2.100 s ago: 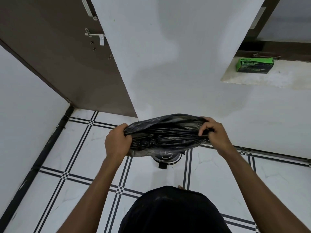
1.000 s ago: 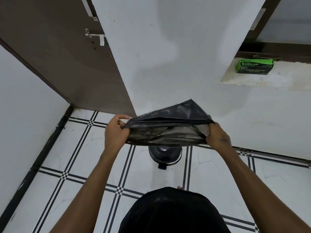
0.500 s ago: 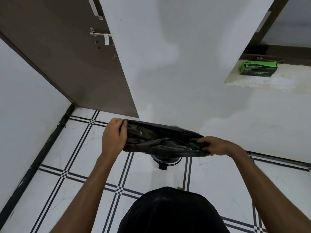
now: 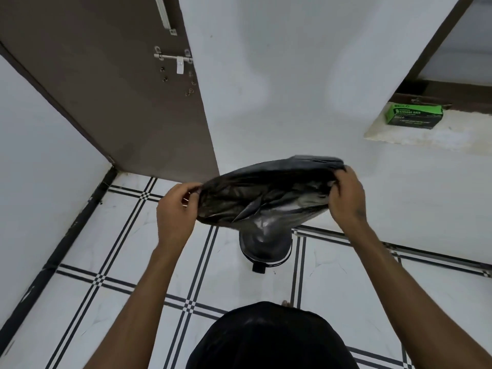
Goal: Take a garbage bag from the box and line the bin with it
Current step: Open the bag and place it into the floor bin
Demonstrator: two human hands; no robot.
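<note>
Torso: a black shirt [image 4: 271,339] fills the bottom edge, with bare toes just peeking past it on the floor.
Floor: white tiles crossed by thin black double lines [image 4: 119,262], running out to the walls.
Left hand [image 4: 174,213]: raised over the floor, grip pinched shut on the left edge of a crumpled black plastic garbage bag [image 4: 266,194], thumb and fingertips bunching the film.
Right hand [image 4: 346,198]: level with the other and a touch higher, grip curled tight over the bag's right edge.
Bag: stretched wide between both hands, mouth partly parted, glossy folds sagging in the middle, held in the air directly above the bin and hiding its top.
Bin: a small round dark pedal bin [image 4: 265,249] stands on the tiles close to the white wall, black foot pedal [image 4: 258,268] pointing back at the person.
Door: a brown door [image 4: 119,89] stands open at the left, metal slide bolt [image 4: 174,59] near its edge.
Ledge: far right, a pale stone sill [image 4: 426,134] carries the green cardboard garbage-bag box [image 4: 414,115], well apart from hands and bin.
</note>
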